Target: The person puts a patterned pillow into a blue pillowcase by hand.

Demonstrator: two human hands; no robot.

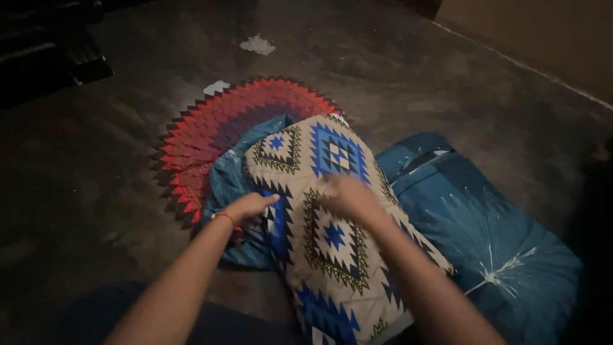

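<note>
Pillow point(332, 236), cream with blue, black and yellow diamond patterns, lies lengthwise under both hands, running from near the person's lap away toward a round mat. Its cloth looks woven and taut over a plump, rounded filling.

The left hand point(250, 206) reaches in from the lower left, forearm stretched straight, a thin red band at the wrist. Its fingers curl down at the pillow's left edge, where the patterned cover meets a glossy teal cloth point(227, 185); whether they pinch the cover, the teal cloth or both cannot be told in the dim light. The right hand point(348, 191) comes in from the lower right, forearm lying along the pillow's top. It is blurred, palm down on the patterned cover near the middle of the pillow, fingers bent; whether it is closed on the fabric or only pressing on it cannot be told.

Just left of the left hand and beyond it, the teal cloth bunches in shiny wrinkles half under the pillow. Past both hands lies the round mat point(211, 134), red and dark, built of small pointed pieces in rings with a jagged rim. To the right of the right forearm, touching the pillow, sits a teal cushion point(491, 249) with white spray-like marks, smooth and puffy. All rest on a dark, dull floor point(76, 185).
</note>
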